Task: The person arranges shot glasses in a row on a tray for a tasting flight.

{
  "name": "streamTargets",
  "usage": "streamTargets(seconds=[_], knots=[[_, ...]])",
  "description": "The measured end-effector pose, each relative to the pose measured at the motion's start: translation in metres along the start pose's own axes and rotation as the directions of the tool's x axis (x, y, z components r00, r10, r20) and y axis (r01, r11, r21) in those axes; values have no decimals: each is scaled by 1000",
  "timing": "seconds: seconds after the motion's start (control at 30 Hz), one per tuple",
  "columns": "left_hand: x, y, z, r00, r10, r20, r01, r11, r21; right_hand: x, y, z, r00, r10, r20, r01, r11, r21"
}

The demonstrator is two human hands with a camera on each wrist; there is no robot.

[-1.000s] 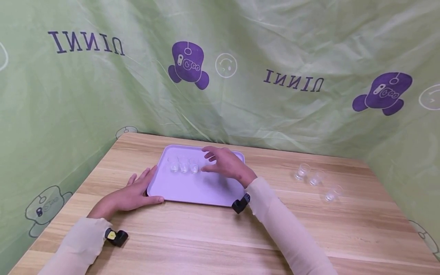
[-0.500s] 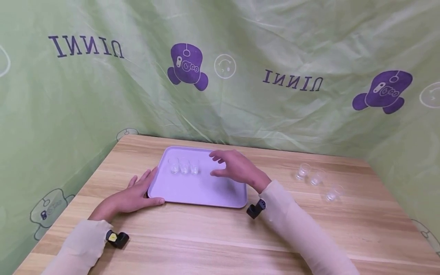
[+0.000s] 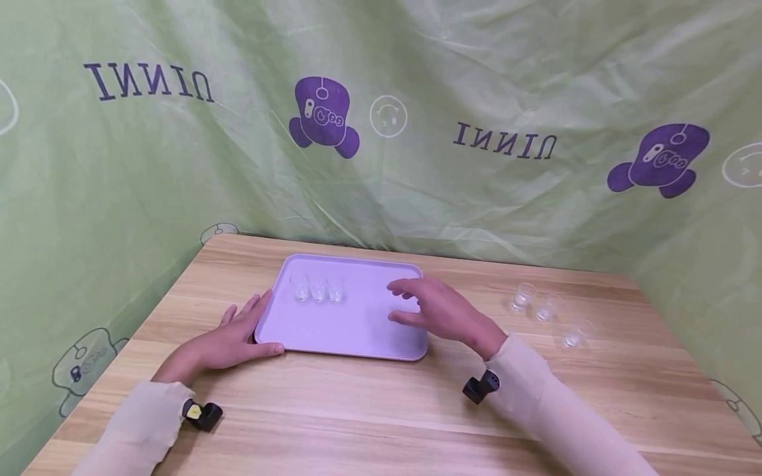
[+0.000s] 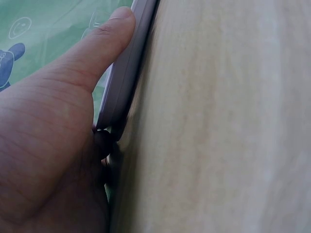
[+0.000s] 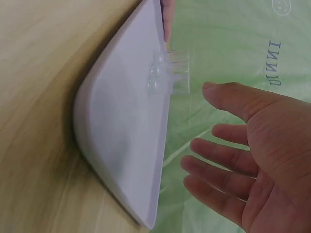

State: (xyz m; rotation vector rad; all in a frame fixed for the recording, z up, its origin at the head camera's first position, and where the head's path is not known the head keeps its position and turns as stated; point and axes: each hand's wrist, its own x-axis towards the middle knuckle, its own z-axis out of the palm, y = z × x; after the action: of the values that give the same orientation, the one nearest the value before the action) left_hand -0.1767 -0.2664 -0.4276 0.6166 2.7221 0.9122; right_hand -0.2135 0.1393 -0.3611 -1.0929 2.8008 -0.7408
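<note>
A purple rectangular tray [image 3: 348, 330] lies on the wooden table, with three small clear shot glasses [image 3: 318, 291] standing in a row on its left part. At its near left corner my left hand [image 3: 223, 344] rests with fingers spread along the side. Its thumb [image 4: 104, 41] lies straight against the tray's front rim in the left wrist view. My right hand [image 3: 443, 307] hovers over the tray's right edge, holding nothing. In the right wrist view its thumb and fingers [image 5: 218, 158] are apart and relaxed, away from the glasses [image 5: 160, 73].
Three more clear shot glasses [image 3: 548, 307] stand on the table [image 3: 357, 410] to the right of the tray. A green printed curtain [image 3: 417, 198] hangs behind the table and on both sides.
My right hand has moved right, away from the three glasses on the tray and toward the tray's right edge. The left hand and all the glasses have stayed in place.
</note>
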Motion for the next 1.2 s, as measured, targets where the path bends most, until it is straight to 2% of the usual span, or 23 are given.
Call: streamTargets(seconds=[0.33, 0.77, 0.97, 1.2], knots=[[0, -1, 1, 1000, -2, 2, 2, 1000, 5, -38, 12, -6, 996, 29, -79, -32, 999, -38], [1, -3, 1, 1000, 4, 1, -4, 1000, 2, -84, 31, -24, 980, 135, -144, -141, 989, -36], [1, -3, 0, 1000, 4, -3, -4, 1000, 2, -104, 44, -39, 961, 185, -206, -195, 980, -29], [2, -2, 0, 1000, 3, 4, -3, 1000, 2, -128, 56, -58, 934, 217, -282, -246, 967, -69]])
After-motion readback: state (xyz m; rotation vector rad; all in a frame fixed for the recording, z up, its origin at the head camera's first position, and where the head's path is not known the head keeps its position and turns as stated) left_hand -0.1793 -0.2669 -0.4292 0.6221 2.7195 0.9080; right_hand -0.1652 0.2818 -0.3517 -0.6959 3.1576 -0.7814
